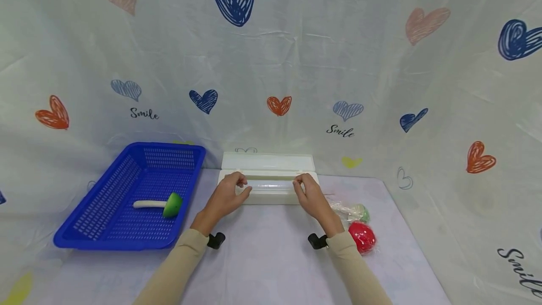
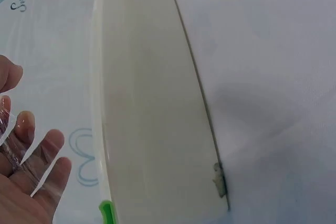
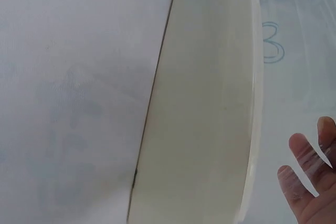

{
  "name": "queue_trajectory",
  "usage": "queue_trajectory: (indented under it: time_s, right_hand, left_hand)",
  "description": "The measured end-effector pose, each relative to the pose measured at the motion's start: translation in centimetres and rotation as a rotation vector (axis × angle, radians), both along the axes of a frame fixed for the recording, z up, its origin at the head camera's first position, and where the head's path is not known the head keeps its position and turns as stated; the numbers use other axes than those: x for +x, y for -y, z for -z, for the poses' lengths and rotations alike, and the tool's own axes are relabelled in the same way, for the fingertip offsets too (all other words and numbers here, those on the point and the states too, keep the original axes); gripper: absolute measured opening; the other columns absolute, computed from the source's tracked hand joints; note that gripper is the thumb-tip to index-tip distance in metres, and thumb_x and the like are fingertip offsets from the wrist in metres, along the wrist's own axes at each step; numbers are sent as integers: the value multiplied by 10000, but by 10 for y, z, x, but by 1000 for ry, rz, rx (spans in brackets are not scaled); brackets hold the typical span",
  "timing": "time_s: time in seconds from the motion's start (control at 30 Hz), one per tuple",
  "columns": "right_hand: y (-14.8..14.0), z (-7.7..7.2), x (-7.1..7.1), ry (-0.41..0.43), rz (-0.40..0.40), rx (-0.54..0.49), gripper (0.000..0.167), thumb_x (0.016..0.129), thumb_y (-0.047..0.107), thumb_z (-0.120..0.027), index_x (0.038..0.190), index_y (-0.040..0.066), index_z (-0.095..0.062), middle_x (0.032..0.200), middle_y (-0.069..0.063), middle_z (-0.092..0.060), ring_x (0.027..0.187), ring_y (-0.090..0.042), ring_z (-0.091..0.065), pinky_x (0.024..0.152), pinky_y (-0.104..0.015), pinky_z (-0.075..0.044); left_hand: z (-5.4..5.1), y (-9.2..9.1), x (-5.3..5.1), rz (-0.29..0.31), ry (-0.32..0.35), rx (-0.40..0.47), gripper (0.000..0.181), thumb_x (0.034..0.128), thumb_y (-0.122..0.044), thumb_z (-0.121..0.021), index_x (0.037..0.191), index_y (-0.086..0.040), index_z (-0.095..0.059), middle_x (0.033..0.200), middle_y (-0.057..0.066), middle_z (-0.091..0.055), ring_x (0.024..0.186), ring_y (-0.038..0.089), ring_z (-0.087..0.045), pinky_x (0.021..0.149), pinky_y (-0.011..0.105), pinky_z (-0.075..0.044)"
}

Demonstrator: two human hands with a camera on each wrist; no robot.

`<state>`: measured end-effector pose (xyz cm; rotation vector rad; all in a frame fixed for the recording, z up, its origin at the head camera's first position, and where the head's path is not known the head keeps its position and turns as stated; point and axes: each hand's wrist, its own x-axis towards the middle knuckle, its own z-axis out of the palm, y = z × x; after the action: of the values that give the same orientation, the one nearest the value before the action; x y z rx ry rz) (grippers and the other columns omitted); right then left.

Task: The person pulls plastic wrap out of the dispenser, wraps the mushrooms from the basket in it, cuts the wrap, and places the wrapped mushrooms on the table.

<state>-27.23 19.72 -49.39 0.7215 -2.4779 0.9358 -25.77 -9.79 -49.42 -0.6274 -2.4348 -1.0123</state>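
Note:
A long white cling film dispenser box [image 1: 271, 199] lies at the back middle of the table, its lid [image 1: 267, 161] tipped back. Clear cling film [image 1: 271, 185] stretches along its opening, between the hands. At the left end, my left hand [image 1: 225, 196] holds the film with bent fingers; in the left wrist view a bunched strip of film [image 2: 11, 153] crosses those fingers. My right hand [image 1: 312, 197] pinches the film at the right end. Film also covers the fingertips [image 3: 290, 179] in the right wrist view, where the thumb is out of sight. A small green piece [image 2: 107, 212] sits on the box edge.
To the left stands a blue perforated basket [image 1: 120, 244] with a green-capped, white-stemmed toy mushroom [image 1: 171, 205] inside. Beside the right forearm lie a red white-dotted ball-like thing [image 1: 362, 236] in clear wrap and a wrapped pale-green item [image 1: 360, 212]. A heart-printed sheet [image 1: 271, 60] hangs behind.

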Motion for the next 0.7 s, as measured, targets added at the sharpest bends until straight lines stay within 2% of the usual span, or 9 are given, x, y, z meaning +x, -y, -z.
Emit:
queue_trajectory:
  time_s: [0.1, 0.3, 0.5, 0.7]
  right_hand:
    - [1, 1, 3, -15, -13, -9, 98, 1034, 120, -609, 1058, 37, -562, 1011, -100, -590, 945, -243, -570, 847, -432, -504]
    - [3, 3, 8, -56, -11, 3, 269, 938, 95, -738, 1071, 16, -518, 1024, -120, -542, 971, -252, -550, 900, -431, -506]
    - [4, 0, 13, -54, -11, -10, 287, 920, 57, -742, 1086, 1, -515, 1051, -135, -537, 984, -264, -569, 926, -450, -522]
    - [5, -3, 22, -89, -31, -9, 276, 920, 27, -731, 1084, -2, -511, 1072, -142, -551, 977, -270, -605, 887, -443, -544]
  left_hand:
    - [-1, 0, 3, 5, 0, 6, 237, 894, -135, -805, 1011, -77, -608, 954, 87, -677, 907, 216, -674, 820, 396, -571]
    - [-3, 0, 7, 19, -23, 3, 259, 886, -135, -820, 1009, -85, -597, 959, 110, -672, 895, 201, -668, 816, 386, -580]
    - [-6, -1, 11, 19, -78, 23, 268, 858, -101, -840, 982, -77, -604, 929, 79, -650, 869, 203, -648, 777, 368, -580]
    - [-7, -3, 21, -11, -60, 51, 247, 865, -124, -837, 997, -91, -631, 943, 31, -709, 894, 224, -695, 781, 383, -597]
